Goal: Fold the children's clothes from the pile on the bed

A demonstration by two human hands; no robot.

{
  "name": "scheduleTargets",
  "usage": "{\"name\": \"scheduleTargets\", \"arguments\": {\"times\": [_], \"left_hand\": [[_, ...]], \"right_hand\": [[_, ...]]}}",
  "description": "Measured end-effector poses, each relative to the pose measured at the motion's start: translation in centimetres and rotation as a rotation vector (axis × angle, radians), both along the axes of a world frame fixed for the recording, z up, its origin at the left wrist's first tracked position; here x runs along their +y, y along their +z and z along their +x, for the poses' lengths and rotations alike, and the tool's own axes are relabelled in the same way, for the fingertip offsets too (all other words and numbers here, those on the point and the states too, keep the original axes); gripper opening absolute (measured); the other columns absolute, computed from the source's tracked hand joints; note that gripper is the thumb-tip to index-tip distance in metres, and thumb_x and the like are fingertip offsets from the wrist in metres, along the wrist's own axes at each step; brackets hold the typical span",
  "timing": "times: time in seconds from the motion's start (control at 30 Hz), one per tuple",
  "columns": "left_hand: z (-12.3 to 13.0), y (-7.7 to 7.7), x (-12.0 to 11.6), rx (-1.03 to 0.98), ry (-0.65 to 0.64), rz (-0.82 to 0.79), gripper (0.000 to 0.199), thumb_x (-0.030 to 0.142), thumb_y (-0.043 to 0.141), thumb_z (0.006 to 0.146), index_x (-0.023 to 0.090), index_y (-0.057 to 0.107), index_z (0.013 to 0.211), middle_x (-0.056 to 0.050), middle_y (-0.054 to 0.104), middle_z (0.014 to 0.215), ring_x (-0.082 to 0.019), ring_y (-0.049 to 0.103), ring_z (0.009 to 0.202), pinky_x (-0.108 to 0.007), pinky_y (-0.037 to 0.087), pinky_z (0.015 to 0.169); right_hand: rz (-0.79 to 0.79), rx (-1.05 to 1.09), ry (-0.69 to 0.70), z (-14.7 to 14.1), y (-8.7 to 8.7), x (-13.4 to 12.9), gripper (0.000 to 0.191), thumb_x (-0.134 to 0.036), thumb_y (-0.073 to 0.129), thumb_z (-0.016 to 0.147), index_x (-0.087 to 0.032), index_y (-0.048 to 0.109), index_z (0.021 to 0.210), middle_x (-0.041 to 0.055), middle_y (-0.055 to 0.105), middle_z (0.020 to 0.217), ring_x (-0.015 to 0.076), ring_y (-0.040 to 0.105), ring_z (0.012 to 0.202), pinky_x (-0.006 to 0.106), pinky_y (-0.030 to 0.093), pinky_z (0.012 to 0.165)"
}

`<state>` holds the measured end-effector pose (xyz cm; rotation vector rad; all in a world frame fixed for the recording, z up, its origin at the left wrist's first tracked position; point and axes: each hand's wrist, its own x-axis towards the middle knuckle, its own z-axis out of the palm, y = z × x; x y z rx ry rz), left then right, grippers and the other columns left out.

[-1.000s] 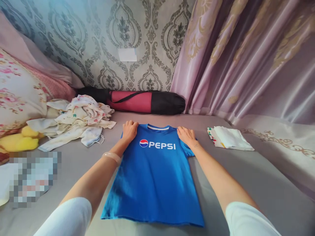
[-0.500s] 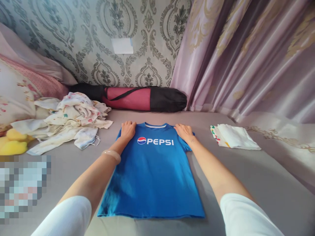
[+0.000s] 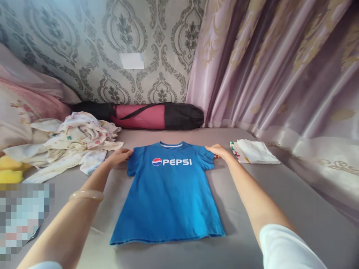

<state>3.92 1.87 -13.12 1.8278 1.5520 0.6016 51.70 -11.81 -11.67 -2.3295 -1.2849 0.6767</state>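
Note:
A blue T-shirt (image 3: 171, 198) with a PEPSI print lies spread face up, its collar at the far end and its hem toward me. At the sleeve on the left, my left hand (image 3: 120, 157) has its thumb and fingertips closed on the outer edge. My right hand (image 3: 218, 150) pinches the top edge of the other sleeve, fingers partly tucked beneath it. Both sleeves stick outward, and the body of the shirt is nearly smooth. A pale bangle (image 3: 86, 195) circles my left wrist.
Crumpled light clothes (image 3: 81, 138) are heaped on the left, beside a yellow plush thing (image 3: 11, 170). Folded white cloth (image 3: 256, 151) lies on the right of the grey bed sheet (image 3: 252, 231). Along the wall rests a rolled mat in a black-and-red bag (image 3: 140, 116); curtains (image 3: 252, 67) hang at right.
My hands have moved outward from the shoulders to the sleeve edges and now grip them. The left sleeve, formerly covered by my hand and arm, shows spread out. The view has shifted slightly.

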Motion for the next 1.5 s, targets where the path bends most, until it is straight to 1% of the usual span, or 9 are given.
{"name": "scheduleTargets", "arguments": {"times": [0.13, 0.27, 0.47, 0.67, 0.93, 1.07, 1.2, 1.37, 1.5], "left_hand": [[0.3, 0.3, -1.3, -0.129, -0.045, -0.105, 0.041, 0.061, 0.067, 0.058, 0.021, 0.061, 0.063, -0.002, 0.061, 0.059, -0.022, 0.061, 0.069, -0.032, 0.05, 0.064], [1.0, 0.0, -1.8, -0.233, -0.086, -0.107, 0.043, 0.056, 0.072, 0.052, 0.02, 0.064, 0.073, -0.001, 0.065, 0.066, -0.02, 0.06, 0.069, -0.032, 0.048, 0.067], [2.7, -0.5, -2.3, -0.205, -0.06, 0.008, 0.045, 0.059, 0.068, 0.055, 0.02, 0.055, 0.074, 0.004, 0.053, 0.062, -0.015, 0.052, 0.064, -0.027, 0.039, 0.061], [3.5, -0.3, -2.2, -0.259, -0.044, -0.03, 0.056, 0.054, 0.073, 0.05, 0.02, 0.055, 0.091, 0.001, 0.06, 0.073, -0.019, 0.058, 0.073, -0.029, 0.044, 0.065], [2.2, 0.6, -1.0, -0.1, -0.083, -0.083, 0.047, 0.052, 0.072, 0.049, 0.018, 0.059, 0.079, 0.001, 0.06, 0.068, -0.021, 0.059, 0.071, -0.028, 0.043, 0.062], [1.2, 1.3, -0.3, -0.057, 0.023, -0.041, 0.05, 0.049, 0.074, 0.048, 0.019, 0.056, 0.084, 0.002, 0.058, 0.071, -0.018, 0.057, 0.069, -0.025, 0.041, 0.056], [0.5, 1.5, 0.7, -0.076, 0.018, -0.095, 0.046, 0.047, 0.068, 0.057, 0.017, 0.06, 0.091, 0.0, 0.059, 0.074, -0.015, 0.056, 0.063, -0.023, 0.042, 0.052], [-0.2, 0.9, 2.0, 0.197, -0.022, 0.075, 0.025, 0.036, 0.055, 0.072, 0.017, 0.065, 0.084, -0.003, 0.061, 0.068, -0.018, 0.06, 0.065, -0.026, 0.048, 0.058], [0.4, 0.5, 2.4, 0.573, 0.001, 0.253, 0.028, 0.024, 0.053, 0.076, 0.017, 0.071, 0.097, -0.013, 0.069, 0.101, -0.028, 0.064, 0.099, -0.035, 0.05, 0.084]], "right_hand": [[0.062, 0.053, -0.035, -0.9, 0.0, -1.7, 0.024, -0.034, 0.062, 0.075, -0.019, 0.054, 0.058, -0.0051, 0.046, 0.045, 0.0127, 0.049, 0.048, 0.022, 0.032, 0.045], [0.2, 0.039, -0.072, -2.1, -0.3, -2.4, 0.012, -0.028, 0.054, 0.078, -0.018, 0.059, 0.073, -0.0014, 0.06, 0.064, 0.0152, 0.058, 0.065, 0.022, 0.042, 0.055], [0.275, -0.119, -0.178, -3.6, -1.0, -1.5, 0.03, -0.032, 0.046, 0.089, -0.014, 0.06, 0.109, 0.0153, 0.068, 0.102, 0.0266, 0.063, 0.096, 0.031, 0.046, 0.078], [0.175, -0.351, -0.099, -4.2, -1.0, -2.4, 0.04, -0.035, 0.035, 0.098, -0.018, 0.055, 0.128, 0.018, 0.068, 0.106, 0.0315, 0.064, 0.102, 0.037, 0.045, 0.083], [-0.064, -0.494, -0.127, -3.6, -0.8, -3.6, 0.037, -0.038, 0.038, 0.099, -0.02, 0.057, 0.125, 0.0144, 0.067, 0.11, 0.029, 0.064, 0.107, 0.038, 0.045, 0.088], [0.039, -0.558, -0.178, -4.4, 0.1, -3.4, 0.035, -0.028, 0.034, 0.1, -0.018, 0.056, 0.125, 0.0162, 0.064, 0.118, 0.0266, 0.064, 0.105, 0.038, 0.045, 0.089], [0.115, -0.538, -0.032, -5.8, 0.5, -2.1, 0.034, -0.025, 0.035, 0.099, -0.02, 0.06, 0.121, 0.0136, 0.064, 0.119, 0.0244, 0.063, 0.106, 0.032, 0.045, 0.086], [0.117, -0.444, 0.11, -7.6, 0.0, 0.4, 0.031, -0.025, 0.038, 0.098, -0.024, 0.065, 0.112, 0.0083, 0.067, 0.116, 0.0223, 0.063, 0.105, 0.03, 0.045, 0.084], [0.151, -0.406, 0.174, -8.6, -0.6, 2.5, 0.029, -0.024, 0.041, 0.097, -0.025, 0.066, 0.112, 0.0074, 0.067, 0.117, 0.0218, 0.062, 0.107, 0.029, 0.046, 0.086]]}}
